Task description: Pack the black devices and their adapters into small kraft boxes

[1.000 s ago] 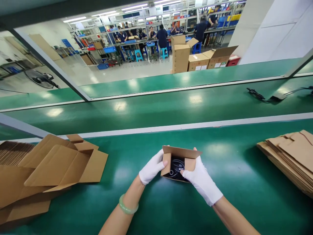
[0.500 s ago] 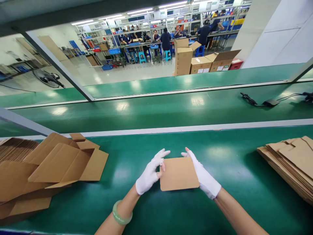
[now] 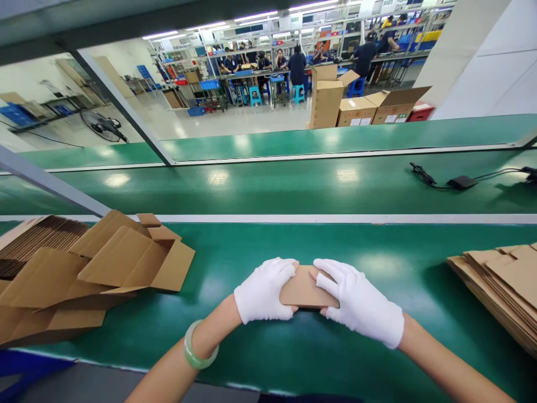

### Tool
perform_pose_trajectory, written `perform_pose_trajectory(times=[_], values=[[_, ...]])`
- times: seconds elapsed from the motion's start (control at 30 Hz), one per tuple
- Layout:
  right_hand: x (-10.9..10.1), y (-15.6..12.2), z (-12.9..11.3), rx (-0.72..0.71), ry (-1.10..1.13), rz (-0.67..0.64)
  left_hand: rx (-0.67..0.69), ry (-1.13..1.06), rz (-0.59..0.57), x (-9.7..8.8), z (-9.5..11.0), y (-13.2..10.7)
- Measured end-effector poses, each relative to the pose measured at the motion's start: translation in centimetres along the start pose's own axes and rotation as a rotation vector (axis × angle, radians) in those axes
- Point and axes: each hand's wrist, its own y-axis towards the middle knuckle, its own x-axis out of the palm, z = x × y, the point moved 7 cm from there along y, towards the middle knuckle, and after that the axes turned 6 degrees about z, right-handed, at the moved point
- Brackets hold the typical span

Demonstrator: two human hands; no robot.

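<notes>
A small brown cardboard piece [image 3: 307, 290] lies between my two hands, low over the green work surface. My left hand [image 3: 266, 291], in a white glove with bare fingertips, grips its left end, with fingers at the far edge and thumb at the near edge. At the right end, my right hand [image 3: 354, 296], gloved the same way, is closed on it with fingers across the top and near edge. Both ends of the piece are partly hidden by the gloves. Whether it is a single sheet or folded, I cannot tell.
Opened cardboard boxes [image 3: 130, 260] lie at left, beside a stack of flat cardboard [image 3: 46, 240]. More folded cardboard [image 3: 503, 280] is piled at right. A black adapter with cable [image 3: 461, 182] rests on the farther green strip [image 3: 272, 193]. People sit at benches beyond.
Both hands have closed in on the cardboard piece from its sides. It now shows a narrower face and a near edge. The view has shifted slightly left.
</notes>
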Motion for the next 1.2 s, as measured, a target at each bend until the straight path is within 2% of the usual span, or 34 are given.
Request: perform_pose_trajectory(times=[0.23, 0.33, 0.57, 0.8, 1.0, 1.1, 1.13, 1.2], values=[[-0.3, -0.8, -0.8, -0.162, -0.112, 0.163, 0.071, 0.149, -0.088, -0.4, 0.4, -0.3], [-0.2, -0.9, -1.3, -0.177, -0.153, 0.196, 0.109, 0.226, -0.101, -0.3, 0.8, -0.5], [0.0, -0.8, -1.4, -0.177, -0.148, 0.198, 0.127, 0.295, -0.095, 0.3, 1.2, -0.8], [-0.2, -0.9, -2.0, -0.146, -0.165, 0.120, 0.091, 0.335, -0.078, 0.6, 1.4, -0.7], [0.5, -0.9, -2.3, -0.116, -0.131, 0.094, 0.016, 0.352, 0.056, 1.8, 2.6, 1.1], [-0.6, -2.1, -0.6, -0.121, -0.075, 0.103, 0.050, 0.259, 0.102, 2.2, 2.6, 3.0], [-1.6, -2.9, 0.9, -0.081, -0.079, 0.139, 0.065, 0.243, 0.115, 1.8, 2.2, 3.8], [-4.7, -5.3, 5.4, 0.074, -0.136, 0.259, 0.075, 0.263, 0.156, 0.3, 0.9, 5.8]])
